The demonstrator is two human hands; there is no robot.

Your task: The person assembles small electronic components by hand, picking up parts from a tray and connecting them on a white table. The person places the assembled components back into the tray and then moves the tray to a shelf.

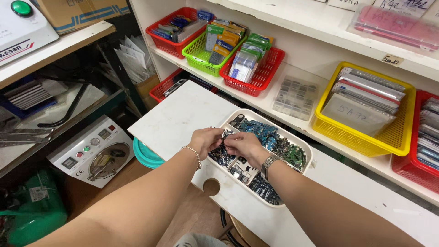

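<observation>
Both hands meet over a white compartment tray (305,147) that lies on the white worktop (183,116), just below the middle of the view. The left hand (206,139), with a bead bracelet (194,153) at its wrist, has its fingers pinched shut on a small dark part (223,135) at the tray's near-left compartments; the right hand (244,144), with a metal wristwatch (269,163), curls its fingertips onto that same part, so the two hands touch around it. What kind of part it is cannot be told, for it is small and mostly covered. The tray holds heaps of little electronic boards (267,132), blue ones toward 12 o'clock of the hands and darker ones toward 5 o'clock. At 6 o'clock of the hands there is a round hole (211,186) in the worktop. At 9 o'clock, lower down, sits a white machine with a round window (93,153), and a teal round lid (145,155) lies just beside the worktop's edge. On the shelf at 12 o'clock stand two red baskets (258,77) and a green basket (201,57), all filled with small packets; at 2 o'clock a yellow basket (402,132) holds flat grey panels, with a clear parts box (296,97) between it and the red one
</observation>
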